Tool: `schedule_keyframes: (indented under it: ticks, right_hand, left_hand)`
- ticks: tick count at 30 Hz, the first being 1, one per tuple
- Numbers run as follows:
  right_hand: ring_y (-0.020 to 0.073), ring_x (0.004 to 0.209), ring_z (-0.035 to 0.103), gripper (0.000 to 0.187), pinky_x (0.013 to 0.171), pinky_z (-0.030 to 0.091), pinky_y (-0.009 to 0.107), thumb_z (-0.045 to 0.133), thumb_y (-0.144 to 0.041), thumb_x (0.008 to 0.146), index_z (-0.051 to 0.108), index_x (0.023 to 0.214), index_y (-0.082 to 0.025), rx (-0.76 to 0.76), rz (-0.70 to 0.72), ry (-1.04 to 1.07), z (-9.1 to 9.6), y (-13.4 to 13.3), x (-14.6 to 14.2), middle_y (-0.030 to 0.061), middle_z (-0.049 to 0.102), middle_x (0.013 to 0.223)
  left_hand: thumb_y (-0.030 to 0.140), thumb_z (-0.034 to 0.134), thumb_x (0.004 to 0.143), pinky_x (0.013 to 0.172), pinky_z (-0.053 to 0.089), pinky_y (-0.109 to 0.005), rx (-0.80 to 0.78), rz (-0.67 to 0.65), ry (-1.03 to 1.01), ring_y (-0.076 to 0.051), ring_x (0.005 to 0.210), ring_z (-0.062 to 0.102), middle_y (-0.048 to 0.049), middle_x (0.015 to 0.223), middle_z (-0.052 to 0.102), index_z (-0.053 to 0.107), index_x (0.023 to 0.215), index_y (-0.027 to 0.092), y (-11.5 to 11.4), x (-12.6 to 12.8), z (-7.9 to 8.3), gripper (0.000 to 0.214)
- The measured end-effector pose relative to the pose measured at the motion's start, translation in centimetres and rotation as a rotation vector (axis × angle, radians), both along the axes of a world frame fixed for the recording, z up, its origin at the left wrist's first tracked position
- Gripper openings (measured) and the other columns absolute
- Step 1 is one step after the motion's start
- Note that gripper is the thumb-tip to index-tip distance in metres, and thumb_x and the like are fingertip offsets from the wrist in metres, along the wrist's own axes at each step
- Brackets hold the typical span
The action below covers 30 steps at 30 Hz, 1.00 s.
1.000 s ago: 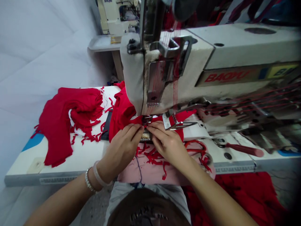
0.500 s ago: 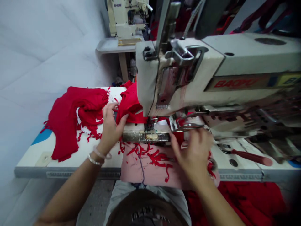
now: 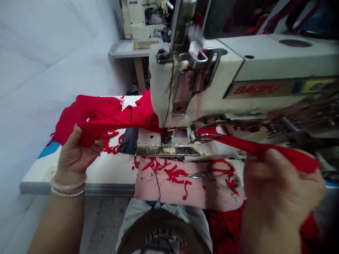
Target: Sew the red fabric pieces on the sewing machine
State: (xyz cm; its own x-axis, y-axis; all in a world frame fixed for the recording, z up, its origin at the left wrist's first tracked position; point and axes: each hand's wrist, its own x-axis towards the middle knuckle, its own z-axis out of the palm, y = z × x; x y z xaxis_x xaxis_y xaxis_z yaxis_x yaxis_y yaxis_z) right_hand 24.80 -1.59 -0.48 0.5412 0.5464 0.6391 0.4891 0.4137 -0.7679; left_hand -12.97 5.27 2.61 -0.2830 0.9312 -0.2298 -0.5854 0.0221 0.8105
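My left hand (image 3: 75,151) is closed on a red fabric piece (image 3: 113,116) and holds it lifted at the left of the sewing machine (image 3: 238,88); the cloth stretches from my fingers to the needle area (image 3: 169,135). My right hand (image 3: 280,190) is blurred at the lower right, fingers curled round a red fabric strip (image 3: 254,148) that runs from the metal folder guide (image 3: 198,135) out to the right. Both pieces are taut between hands and machine.
A stack of red fabric (image 3: 79,120) lies at the table's left. Red trimmings litter a pink pad (image 3: 169,192) at the table's front edge, beside red-handled scissors (image 3: 219,174). Another sewing machine (image 3: 143,17) stands behind. More red cloth (image 3: 227,229) lies below.
Both hands left the presser foot. My left hand took the red piece and pulled it left and up; my right hand moved right and gripped the strip, pulling it out.
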Motion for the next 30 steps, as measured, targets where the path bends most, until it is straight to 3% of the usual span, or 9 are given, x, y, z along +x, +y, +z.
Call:
schedule_keyframes:
  ticks: [2,5,9,13,17,19,21,24,30]
  right_hand:
    - [0.0158,0.075,0.059,0.015,0.065,0.048,0.030,0.070,-0.017,0.080,0.064,0.093,-0.021,0.101,-0.018,-0.284,0.0,0.6,-3.2,0.0019,0.061,0.083]
    - [0.0177,0.086,0.059,0.020,0.072,0.050,0.031,0.059,-0.007,0.086,0.066,0.104,-0.014,0.088,0.296,-0.901,-1.0,1.5,-7.3,0.0083,0.066,0.093]
    - [0.0226,0.099,0.056,0.032,0.080,0.049,0.036,0.053,-0.007,0.089,0.062,0.120,-0.007,0.013,0.361,-1.226,-2.7,2.0,-8.2,0.0160,0.065,0.115]
    - [0.0223,0.091,0.052,0.027,0.075,0.046,0.036,0.055,-0.012,0.090,0.065,0.114,-0.007,-0.046,0.251,-1.258,-2.8,2.0,-7.0,0.0159,0.065,0.109]
    - [0.0235,0.089,0.049,0.023,0.072,0.044,0.036,0.053,-0.014,0.091,0.068,0.107,-0.007,-0.122,0.266,-1.260,-2.0,2.0,-6.9,0.0156,0.064,0.101]
    - [0.0272,0.097,0.050,0.028,0.077,0.045,0.041,0.054,-0.017,0.091,0.066,0.115,-0.008,-0.164,0.275,-1.277,-1.7,1.8,-7.0,0.0165,0.063,0.108]
    - [0.0301,0.101,0.049,0.034,0.080,0.045,0.045,0.057,-0.021,0.091,0.064,0.122,-0.010,-0.194,0.242,-1.280,-1.6,1.5,-7.0,0.0167,0.062,0.113]
    - [0.0277,0.098,0.051,0.028,0.080,0.046,0.042,0.057,-0.016,0.090,0.066,0.115,-0.007,-0.155,0.223,-1.237,-1.7,1.2,-6.9,0.0164,0.064,0.112]
    - [0.0249,0.096,0.053,0.028,0.078,0.047,0.039,0.056,-0.015,0.090,0.064,0.115,-0.006,-0.143,0.243,-1.120,-2.4,1.3,-7.7,0.0160,0.066,0.109]
  left_hand:
    - [0.035,0.071,0.086,0.053,0.054,-0.017,0.120,0.000,-0.096,-0.010,0.075,0.067,0.0070,0.088,0.076,0.070,0.085,0.025,0.1,0.9,0.5,0.011]
    - [0.038,0.053,0.100,0.060,0.049,-0.009,0.302,-0.055,-0.135,-0.001,0.074,0.063,0.0117,0.083,0.074,0.070,0.083,0.025,0.9,2.5,1.1,0.027]
    - [0.044,0.065,0.091,0.039,0.028,-0.004,0.412,-0.120,-0.083,0.003,0.054,0.046,0.0140,0.076,0.069,0.071,0.079,0.030,1.4,4.1,1.8,0.020]
    - [0.026,0.076,0.081,0.042,0.035,-0.010,0.483,-0.228,0.232,-0.001,0.051,0.043,0.0085,0.079,0.066,0.073,0.080,0.032,0.4,7.4,1.2,0.006]
    - [0.013,0.061,0.089,0.070,0.051,-0.024,0.815,-0.407,1.220,-0.013,0.081,0.060,-0.0032,0.093,0.065,0.073,0.101,0.022,-0.6,10.5,-1.2,0.019]
    - [0.012,0.055,0.092,0.073,0.052,-0.028,0.966,-0.396,1.707,-0.017,0.087,0.059,-0.0078,0.097,0.065,0.070,0.105,0.015,-1.1,11.0,-2.2,0.020]
    - [0.013,0.053,0.093,0.069,0.051,-0.029,1.003,-0.374,2.021,-0.020,0.086,0.057,-0.0102,0.101,0.064,0.067,0.109,0.011,-1.7,11.0,-2.6,0.021]
    - [0.012,0.053,0.093,0.067,0.052,-0.031,0.939,-0.419,2.231,-0.023,0.091,0.057,-0.0122,0.111,0.063,0.062,0.119,0.009,-2.9,10.7,-2.5,0.028]
    - [0.015,0.051,0.094,0.067,0.051,-0.036,0.841,-0.415,2.294,-0.026,0.096,0.057,-0.0130,0.119,0.062,0.053,0.135,0.014,-4.3,10.9,-2.4,0.041]
